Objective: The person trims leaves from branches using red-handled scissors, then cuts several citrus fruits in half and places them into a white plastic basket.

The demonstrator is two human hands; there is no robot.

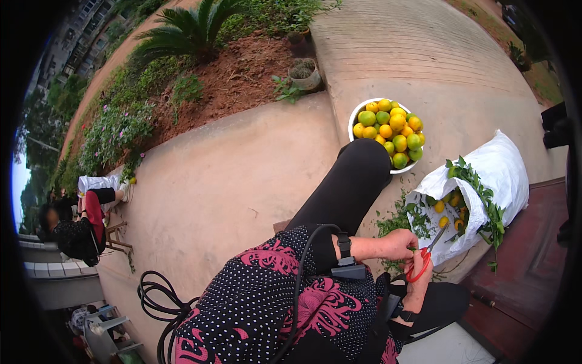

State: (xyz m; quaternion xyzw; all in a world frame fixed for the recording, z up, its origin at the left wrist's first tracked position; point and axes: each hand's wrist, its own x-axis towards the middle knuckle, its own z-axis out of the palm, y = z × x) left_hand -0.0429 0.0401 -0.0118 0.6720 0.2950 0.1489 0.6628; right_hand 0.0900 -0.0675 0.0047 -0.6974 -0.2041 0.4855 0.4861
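My right hand (417, 280) is closed on a pair of red-handled scissors (426, 259), with the blades pointing up toward the sack's mouth. Just beside it, my left hand (399, 244) is closed in a pinch. A speck of green shows at its fingertips, too small to name. Beyond the hands lies a white woven sack (512, 167) on its side, its mouth toward me. Inside are several orange citrus fruits (444, 222) and leafy twigs (485, 197), some hanging over the sack's edge. Cut green leaves (397, 221) lie left of the mouth.
A white basin (351, 124) heaped with green and orange citrus fruits (397, 122) stands beyond my knee. At the far left another person (76, 227) sits on a wooden stool (117, 236). A soil bed with plants (233, 85) borders the concrete; dark red panelling (521, 255) lies at right.
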